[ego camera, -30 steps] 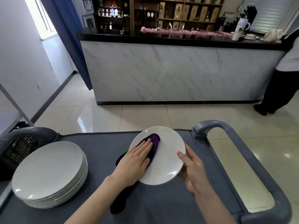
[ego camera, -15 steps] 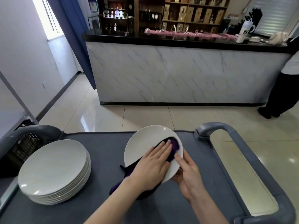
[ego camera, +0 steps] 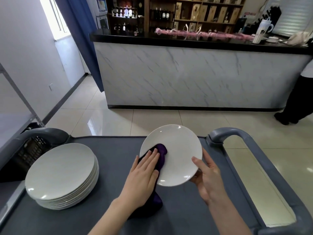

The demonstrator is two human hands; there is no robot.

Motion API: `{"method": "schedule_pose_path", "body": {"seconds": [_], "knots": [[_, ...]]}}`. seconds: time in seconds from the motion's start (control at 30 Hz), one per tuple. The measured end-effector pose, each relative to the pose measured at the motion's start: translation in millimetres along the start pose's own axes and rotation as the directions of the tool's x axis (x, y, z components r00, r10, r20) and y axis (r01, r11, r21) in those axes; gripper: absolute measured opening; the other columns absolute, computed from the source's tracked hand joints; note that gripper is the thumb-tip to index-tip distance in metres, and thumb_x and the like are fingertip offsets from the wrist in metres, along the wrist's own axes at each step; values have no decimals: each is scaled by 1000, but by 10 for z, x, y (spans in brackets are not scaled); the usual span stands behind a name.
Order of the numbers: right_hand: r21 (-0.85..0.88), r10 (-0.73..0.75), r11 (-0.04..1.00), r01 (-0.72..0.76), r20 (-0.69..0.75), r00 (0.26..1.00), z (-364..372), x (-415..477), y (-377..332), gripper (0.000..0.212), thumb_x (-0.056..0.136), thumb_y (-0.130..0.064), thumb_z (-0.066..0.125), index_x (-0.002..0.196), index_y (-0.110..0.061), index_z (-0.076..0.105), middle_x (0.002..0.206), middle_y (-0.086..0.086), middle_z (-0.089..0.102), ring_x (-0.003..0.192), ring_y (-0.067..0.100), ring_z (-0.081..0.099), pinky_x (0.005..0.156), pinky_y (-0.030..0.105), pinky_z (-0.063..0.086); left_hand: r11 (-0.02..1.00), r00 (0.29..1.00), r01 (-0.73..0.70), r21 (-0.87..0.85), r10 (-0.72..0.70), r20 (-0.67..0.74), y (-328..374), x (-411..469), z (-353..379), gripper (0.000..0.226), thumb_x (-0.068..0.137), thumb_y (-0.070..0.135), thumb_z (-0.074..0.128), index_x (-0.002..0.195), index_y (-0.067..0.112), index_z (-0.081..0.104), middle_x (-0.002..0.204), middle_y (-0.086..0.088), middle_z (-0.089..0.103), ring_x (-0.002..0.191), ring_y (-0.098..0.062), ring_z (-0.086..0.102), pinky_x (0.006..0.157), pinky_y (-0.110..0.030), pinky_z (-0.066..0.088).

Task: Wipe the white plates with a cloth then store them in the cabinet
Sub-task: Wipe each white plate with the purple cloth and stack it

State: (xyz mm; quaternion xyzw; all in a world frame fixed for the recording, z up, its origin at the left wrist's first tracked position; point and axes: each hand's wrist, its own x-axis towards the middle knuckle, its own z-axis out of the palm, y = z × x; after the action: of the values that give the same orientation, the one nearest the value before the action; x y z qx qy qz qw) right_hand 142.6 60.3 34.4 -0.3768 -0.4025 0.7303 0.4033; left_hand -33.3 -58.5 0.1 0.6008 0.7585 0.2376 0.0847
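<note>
Left hand (ego camera: 144, 173) flat, fingers straight, pressing purple cloth (ego camera: 160, 151) onto tilted white plate (ego camera: 174, 153), right hand (ego camera: 206, 177) gripping its right rim, thumb on top, above grey cart (ego camera: 110, 150), plate stack (ego camera: 62, 175) at left

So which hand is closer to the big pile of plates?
Left. The left hand presses the purple cloth on the held plate, on the side facing the pile of plates; the right hand grips that plate's opposite edge, farther away.
</note>
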Motion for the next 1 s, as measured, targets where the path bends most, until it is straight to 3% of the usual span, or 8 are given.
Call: {"method": "schedule_pose_path", "body": {"seconds": [0.17,0.3,0.53,0.8,0.9,1.0], "knots": [[45,68,997,-70,59,996,130,-45,108,36,95,-7,56,125,-23,66,109,13,75,89,25,74,60,38,59,987,986,-161,-8,161,50,457,-134,79,58,98,39,8,155,33,2,159,23,-9,146,6,-16,120,-26,-14],[68,117,990,-125,115,986,192,-92,176,32,98,-12,53,125,-24,67,118,11,72,97,23,72,66,38,60,984,984,-173,48,170,59,515,125,55,57,103,32,15,157,28,-2,158,20,-17,145,3,-21,117,-26,-18],[-1,142,990,-142,111,984,155,-148,241,40,92,-4,59,122,-28,69,112,11,74,88,26,73,64,40,58,1000,994,-2,22,0,105,218,531,-79,57,105,33,20,156,34,-7,154,28,-22,145,6,-20,120,-38,-14],[-64,30,998,-27,48,998,39,-74,15,46,88,-5,64,119,-38,70,110,0,75,89,22,73,65,41,58,977,980,198,76,-194,-50,-151,115,19,57,105,35,18,155,33,-9,160,21,-18,145,1,-23,119,-39,-19],[-9,31,999,-31,29,999,75,-39,23,45,88,-3,63,120,-34,69,109,2,75,86,22,73,62,42,59,994,994,109,21,-108,-23,15,-97,70,55,102,34,15,152,37,-8,159,23,-16,146,3,-17,120,-39,-16],[65,62,996,-65,43,997,155,-30,51,43,91,-1,58,127,-23,65,107,10,75,83,22,73,60,36,59,998,999,-51,44,51,-4,359,-235,101,59,98,33,24,156,29,18,163,15,10,150,-4,5,119,-44,0]]}}
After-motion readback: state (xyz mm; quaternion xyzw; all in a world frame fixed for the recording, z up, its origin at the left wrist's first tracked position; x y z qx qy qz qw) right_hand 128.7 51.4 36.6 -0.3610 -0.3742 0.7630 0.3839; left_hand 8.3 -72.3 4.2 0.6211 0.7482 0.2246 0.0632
